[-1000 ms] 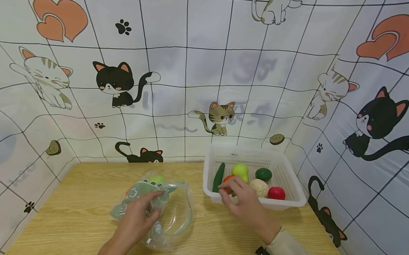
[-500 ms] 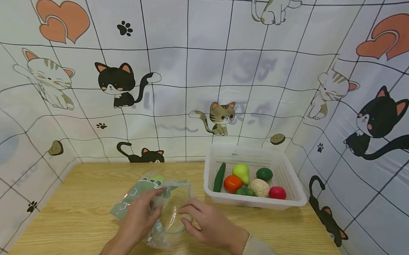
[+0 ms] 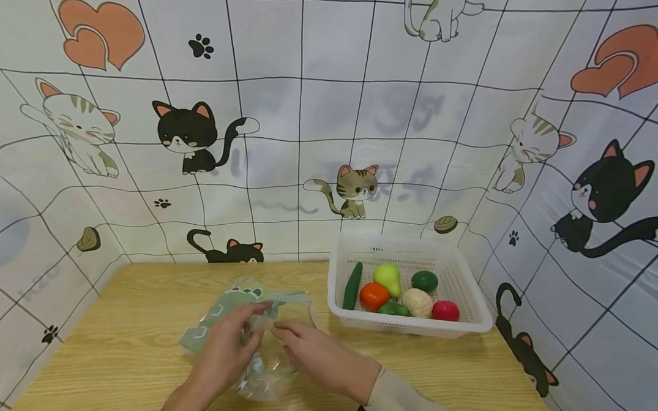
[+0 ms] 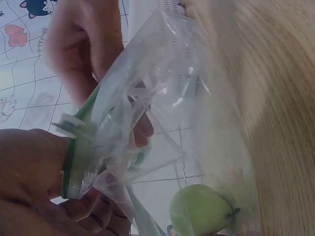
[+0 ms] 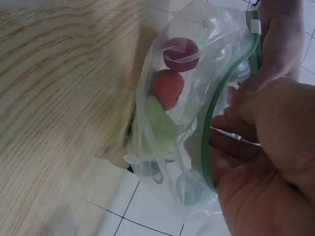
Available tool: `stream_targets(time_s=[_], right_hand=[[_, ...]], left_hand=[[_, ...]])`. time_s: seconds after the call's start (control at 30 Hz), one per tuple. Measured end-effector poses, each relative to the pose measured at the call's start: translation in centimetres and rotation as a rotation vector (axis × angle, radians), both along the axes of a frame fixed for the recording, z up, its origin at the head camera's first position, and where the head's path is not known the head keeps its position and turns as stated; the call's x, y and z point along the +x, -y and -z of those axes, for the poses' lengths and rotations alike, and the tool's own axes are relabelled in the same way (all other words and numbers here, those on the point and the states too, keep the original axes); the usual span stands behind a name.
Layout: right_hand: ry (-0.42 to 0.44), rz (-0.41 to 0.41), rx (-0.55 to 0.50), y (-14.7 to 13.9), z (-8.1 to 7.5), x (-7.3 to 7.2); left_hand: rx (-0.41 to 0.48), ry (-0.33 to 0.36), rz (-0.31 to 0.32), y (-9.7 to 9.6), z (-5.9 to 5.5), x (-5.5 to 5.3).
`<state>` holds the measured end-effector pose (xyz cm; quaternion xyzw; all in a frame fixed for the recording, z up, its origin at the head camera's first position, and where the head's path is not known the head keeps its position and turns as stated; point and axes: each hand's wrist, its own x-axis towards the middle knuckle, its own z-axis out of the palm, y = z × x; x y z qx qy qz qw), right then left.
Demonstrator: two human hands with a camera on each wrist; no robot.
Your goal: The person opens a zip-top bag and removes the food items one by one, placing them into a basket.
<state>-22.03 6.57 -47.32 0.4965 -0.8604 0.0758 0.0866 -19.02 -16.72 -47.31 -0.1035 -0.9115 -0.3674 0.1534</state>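
A clear zip bag (image 3: 267,380) with a green rim and green print lies on the table. My left hand (image 3: 222,351) holds it at the rim of its mouth, fingers curled behind the green strip (image 4: 70,169). At the mouth's right side is my right hand (image 3: 324,359), its fingers reaching past the rim into the opening; whether they grip anything is hidden by film and hand. Through the film in the right wrist view show a dark red round piece (image 5: 181,54), a red one (image 5: 167,88) and a pale green one (image 5: 155,128). The left wrist view shows a green fruit (image 4: 199,209) with a dark stem.
Right of the bag stands a white perforated basket (image 3: 477,321). It holds a cucumber (image 3: 352,285), a pear (image 3: 387,279), an orange-red tomato (image 3: 374,297), a cauliflower (image 3: 418,303), a red piece (image 3: 445,311) and green vegetables (image 3: 424,281). Cat-print cloth (image 3: 282,134) surrounds the wooden table (image 3: 131,337).
My right hand has moved left from above the basket to the bag's mouth, uncovering the tomato. My left hand has stayed on the bag, whose mouth is now partly covered by the right hand.
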Motion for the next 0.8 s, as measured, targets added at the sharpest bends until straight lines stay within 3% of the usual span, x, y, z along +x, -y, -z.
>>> stream_targets(time_s=[0.23, 0.5, 0.8], right_hand=[[-0.059, 0.026, 0.123, 1.0, 0.1, -1.0], [-0.147, 0.017, 0.246, 2.7, 0.7, -3.2], [-0.054, 0.114, 0.284, 4.1, 1.6, -4.2]], left_hand=[[0.033, 0.02, 0.021, -0.4, -0.4, 0.1], [0.116, -0.092, 0.079, -0.1, -0.4, 0.3], [0.144, -0.132, 0.038, 0.7, -0.5, 0.2]])
